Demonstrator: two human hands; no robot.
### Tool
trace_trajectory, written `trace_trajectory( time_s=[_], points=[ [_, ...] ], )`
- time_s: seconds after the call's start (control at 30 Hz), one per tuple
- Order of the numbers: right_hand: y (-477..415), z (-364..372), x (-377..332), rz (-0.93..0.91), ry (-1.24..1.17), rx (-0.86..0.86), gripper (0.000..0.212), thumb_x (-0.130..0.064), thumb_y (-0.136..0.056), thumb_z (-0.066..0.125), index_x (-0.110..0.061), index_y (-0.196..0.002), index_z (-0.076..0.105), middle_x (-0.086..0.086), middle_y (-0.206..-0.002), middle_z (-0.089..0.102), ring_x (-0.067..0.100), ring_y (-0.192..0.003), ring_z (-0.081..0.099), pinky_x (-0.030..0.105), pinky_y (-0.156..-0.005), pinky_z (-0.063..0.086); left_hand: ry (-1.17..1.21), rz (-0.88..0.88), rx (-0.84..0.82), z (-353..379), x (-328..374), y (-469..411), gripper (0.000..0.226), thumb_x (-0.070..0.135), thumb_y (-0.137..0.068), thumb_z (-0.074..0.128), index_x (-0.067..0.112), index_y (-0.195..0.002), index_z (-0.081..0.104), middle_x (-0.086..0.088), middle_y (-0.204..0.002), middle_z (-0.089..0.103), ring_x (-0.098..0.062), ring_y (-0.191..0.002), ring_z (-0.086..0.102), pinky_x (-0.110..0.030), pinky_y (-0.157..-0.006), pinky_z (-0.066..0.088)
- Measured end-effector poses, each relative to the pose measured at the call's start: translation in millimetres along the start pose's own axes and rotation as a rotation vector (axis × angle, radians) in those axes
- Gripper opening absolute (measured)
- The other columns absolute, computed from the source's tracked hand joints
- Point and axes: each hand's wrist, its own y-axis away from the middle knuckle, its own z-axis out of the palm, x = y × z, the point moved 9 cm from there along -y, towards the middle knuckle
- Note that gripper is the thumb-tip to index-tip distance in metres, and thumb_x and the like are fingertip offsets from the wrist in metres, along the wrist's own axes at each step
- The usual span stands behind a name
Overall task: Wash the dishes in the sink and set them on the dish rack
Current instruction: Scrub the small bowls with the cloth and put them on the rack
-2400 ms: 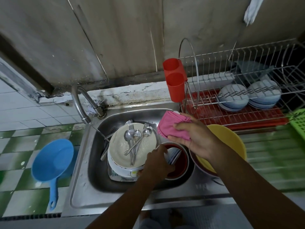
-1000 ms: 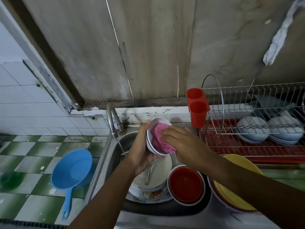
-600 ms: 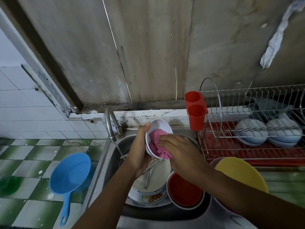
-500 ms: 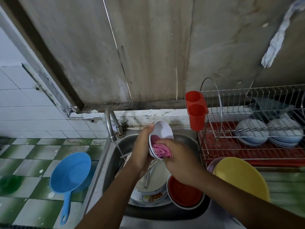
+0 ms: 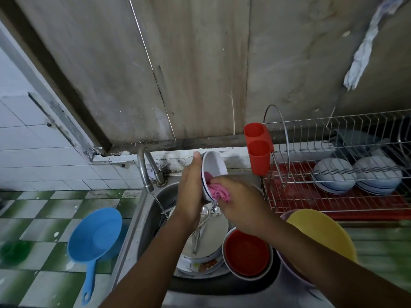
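Note:
My left hand [image 5: 189, 192] grips a small white bowl [image 5: 213, 167] tilted on edge above the steel sink [image 5: 146, 218]. My right hand [image 5: 240, 205] pinches a pink cloth [image 5: 219, 192] against the bowl's lower inside. Below them lie stacked white plates [image 5: 209, 252] with spoons and forks [image 5: 201, 227] on top, and a red-lined bowl [image 5: 246, 254] sits to their right. The wire dish rack [image 5: 333, 152] stands at the right on a red tray, holding two piles of pale bowls [image 5: 355, 176].
A thin stream runs from the curved tap [image 5: 144, 165]. A red cutlery holder [image 5: 258, 150] hangs on the rack's left end. A yellow basin [image 5: 322, 234] sits right of the sink. A blue ladle [image 5: 95, 241] lies on the green-checked tiles at the left.
My left hand lifted the white bowl out of the sink and turned it more on edge. The pink cloth in my right hand has slid from the bowl's middle down to its lower rim.

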Motion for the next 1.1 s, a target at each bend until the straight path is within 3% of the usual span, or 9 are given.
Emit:
trace_trajectory(
  time_s=[0.1, 0.23, 0.3, 0.4, 0.57, 0.73, 0.8, 0.93, 1.1],
  points=[
    [3, 0, -2, 0.037, -0.039, -0.013, 0.030, -0.009, -0.094, 0.060, -0.019, -0.122, 0.066, 0.001, -0.107, 0.072, 0.021, -0.095, 0.067, 0.031, -0.081, 0.054, -0.019, 0.042, 0.054, 6, 11, 3, 0.077, 0.089, -0.078, 0.047, 0.025, -0.112, 0.073, -0.014, -0.112, 0.074, -0.031, -0.107, 0.072, -0.059, -0.098, 0.054],
    [-11, -7, 21, 0.460, -0.944, -0.020, 0.026, 0.010, -0.088, 0.049, -0.002, -0.099, 0.069, 0.011, -0.081, 0.070, 0.022, -0.069, 0.066, 0.031, -0.054, 0.053, -0.141, 0.243, 0.198, 8, 18, 15, 0.048, 0.063, -0.100, 0.045, 0.020, -0.103, 0.068, 0.002, -0.096, 0.074, -0.013, -0.093, 0.071, -0.033, -0.085, 0.056],
    [-12, -18, 18, 0.336, -0.726, 0.035, 0.019, -0.002, -0.093, 0.052, -0.009, -0.102, 0.067, 0.009, -0.084, 0.072, 0.024, -0.070, 0.068, 0.034, -0.056, 0.056, -0.189, 0.254, 0.181, 13, 28, 13, 0.042, 0.054, -0.104, 0.044, 0.021, -0.095, 0.068, 0.003, -0.086, 0.073, -0.006, -0.083, 0.070, -0.024, -0.075, 0.054],
    [-4, -11, 5, 0.155, -0.226, -0.009, 0.015, -0.015, -0.094, 0.054, -0.020, -0.105, 0.063, 0.009, -0.082, 0.070, 0.026, -0.071, 0.068, 0.043, -0.064, 0.056, -0.233, 0.206, 0.179, 13, 30, 3, 0.064, 0.077, -0.090, 0.042, 0.022, -0.110, 0.068, 0.004, -0.101, 0.073, -0.010, -0.099, 0.070, -0.035, -0.089, 0.056],
    [-13, -20, 21, 0.462, -1.033, -0.053, 0.027, 0.009, -0.087, 0.047, -0.008, -0.085, 0.068, 0.007, -0.070, 0.063, 0.017, -0.059, 0.056, 0.025, -0.042, 0.042, -0.322, 0.362, 0.254, 14, 17, 21, 0.067, 0.085, -0.085, 0.042, 0.035, -0.127, 0.058, 0.007, -0.125, 0.064, -0.018, -0.122, 0.059, -0.048, -0.104, 0.048],
    [-5, -18, 24, 0.298, -0.564, -0.126, 0.022, 0.002, -0.091, 0.054, -0.009, -0.101, 0.069, 0.016, -0.083, 0.071, 0.024, -0.066, 0.063, 0.029, -0.050, 0.051, -0.210, 0.132, 0.193, 18, 11, 5, 0.054, 0.075, -0.091, 0.047, 0.027, -0.110, 0.061, 0.002, -0.109, 0.069, -0.015, -0.103, 0.068, -0.045, -0.098, 0.054],
    [-3, -16, 31, 0.390, -0.706, -0.095, 0.024, 0.007, -0.087, 0.049, -0.004, -0.097, 0.068, 0.018, -0.080, 0.068, 0.025, -0.064, 0.061, 0.027, -0.046, 0.048, -0.281, 0.184, 0.198, 18, 9, 12, 0.069, 0.084, -0.084, 0.044, 0.026, -0.118, 0.059, 0.001, -0.116, 0.067, -0.015, -0.108, 0.066, -0.045, -0.100, 0.052],
    [1, -14, 45, 0.662, -1.315, -0.060, 0.024, -0.002, -0.088, 0.050, -0.008, -0.101, 0.069, 0.009, -0.091, 0.070, 0.016, -0.065, 0.061, 0.020, -0.041, 0.040, -0.484, 0.479, 0.165, 24, 14, 37, 0.056, 0.073, -0.085, 0.047, 0.042, -0.132, 0.047, 0.007, -0.133, 0.048, -0.009, -0.126, 0.049, -0.028, -0.104, 0.042],
    [5, -16, 50, 0.562, -1.108, -0.056, 0.021, -0.019, -0.092, 0.070, -0.009, -0.109, 0.071, 0.009, -0.094, 0.074, 0.012, -0.059, 0.061, 0.019, -0.039, 0.034, -0.516, 0.537, 0.016, 24, 12, 35, 0.052, 0.071, -0.087, 0.056, 0.050, -0.131, 0.042, 0.010, -0.136, 0.049, -0.013, -0.130, 0.052, -0.040, -0.106, 0.048]
  ],
)
